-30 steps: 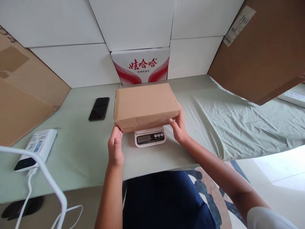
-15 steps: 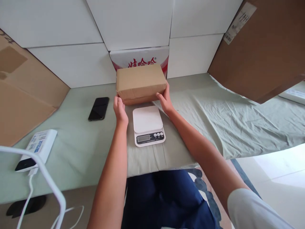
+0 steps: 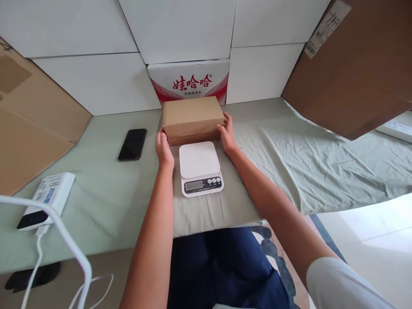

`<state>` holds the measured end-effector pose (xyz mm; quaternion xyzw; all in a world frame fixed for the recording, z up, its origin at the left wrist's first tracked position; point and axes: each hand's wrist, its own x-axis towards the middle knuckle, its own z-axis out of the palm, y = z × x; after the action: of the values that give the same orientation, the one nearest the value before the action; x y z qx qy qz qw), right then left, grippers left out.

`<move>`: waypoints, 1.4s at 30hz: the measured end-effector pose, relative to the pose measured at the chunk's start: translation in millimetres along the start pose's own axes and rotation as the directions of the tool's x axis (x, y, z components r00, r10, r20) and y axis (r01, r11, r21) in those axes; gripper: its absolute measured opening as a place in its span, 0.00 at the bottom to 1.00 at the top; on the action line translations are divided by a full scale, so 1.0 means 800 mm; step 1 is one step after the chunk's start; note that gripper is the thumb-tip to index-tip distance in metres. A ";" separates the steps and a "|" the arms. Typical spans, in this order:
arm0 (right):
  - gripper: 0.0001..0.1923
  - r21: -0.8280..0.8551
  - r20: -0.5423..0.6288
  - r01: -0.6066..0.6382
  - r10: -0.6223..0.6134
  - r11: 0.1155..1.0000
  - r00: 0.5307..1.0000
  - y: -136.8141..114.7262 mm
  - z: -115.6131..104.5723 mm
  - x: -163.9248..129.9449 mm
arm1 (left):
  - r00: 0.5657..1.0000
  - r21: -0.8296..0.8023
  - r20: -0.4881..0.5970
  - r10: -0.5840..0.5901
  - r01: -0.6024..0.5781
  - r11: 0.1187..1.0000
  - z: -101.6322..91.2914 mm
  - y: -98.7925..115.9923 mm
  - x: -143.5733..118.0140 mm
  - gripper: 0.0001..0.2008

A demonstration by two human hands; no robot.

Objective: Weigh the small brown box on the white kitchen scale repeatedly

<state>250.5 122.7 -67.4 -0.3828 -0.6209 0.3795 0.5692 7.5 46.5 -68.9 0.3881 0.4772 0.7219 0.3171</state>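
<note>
The cardboard box (image 3: 192, 116) sits at upper centre, behind the bare scale (image 3: 199, 167). The left hand (image 3: 164, 150) and right hand (image 3: 228, 135) grasp its two ends; letting go remains.

The small box (image 3: 192, 118) is matt brown cardboard. The kitchen scale (image 3: 200, 167) looks like smooth white plastic. The table cover (image 3: 289, 150) is wrinkled pale green cloth. The phone (image 3: 132, 144) is glossy black.

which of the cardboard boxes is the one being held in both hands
The small plain brown box behind the white scale, gripped by the left hand and right hand; the printed red-and-white box stands untouched.
</note>
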 end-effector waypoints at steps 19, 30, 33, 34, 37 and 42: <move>0.46 -0.117 0.066 0.182 -0.175 0.976 0.982 -0.026 0.000 -0.012 | 0.996 0.001 0.082 -0.038 0.038 0.999 -0.005 0.019 -0.003 0.49; 0.41 -0.133 0.004 0.394 -0.397 0.910 0.918 -0.079 -0.014 -0.093 | 0.961 0.060 0.170 0.218 -0.231 0.971 -0.040 0.089 -0.115 0.40; 0.37 -0.173 0.034 0.385 -0.385 0.907 0.922 -0.088 -0.025 -0.123 | 0.970 0.107 0.167 0.179 -0.198 0.974 -0.054 0.090 -0.151 0.42; 0.37 -0.189 0.047 0.377 -0.376 0.907 0.926 -0.091 -0.028 -0.133 | 0.972 0.123 0.168 0.166 -0.188 0.974 -0.058 0.090 -0.161 0.42; 0.39 -0.234 0.073 0.342 -0.335 0.910 0.940 -0.102 -0.037 -0.154 | 0.975 0.151 0.174 0.135 -0.162 0.975 -0.065 0.089 -0.180 0.43; 0.41 -0.247 0.076 0.287 -0.277 0.925 0.958 -0.108 -0.043 -0.167 | 0.975 0.154 0.190 0.115 -0.146 0.977 -0.066 0.087 -0.185 0.44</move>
<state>289.2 -33.0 -42.5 -0.3521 -0.7242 0.2178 0.5514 29.6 -123.4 -54.6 0.5077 0.4787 0.6606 0.2770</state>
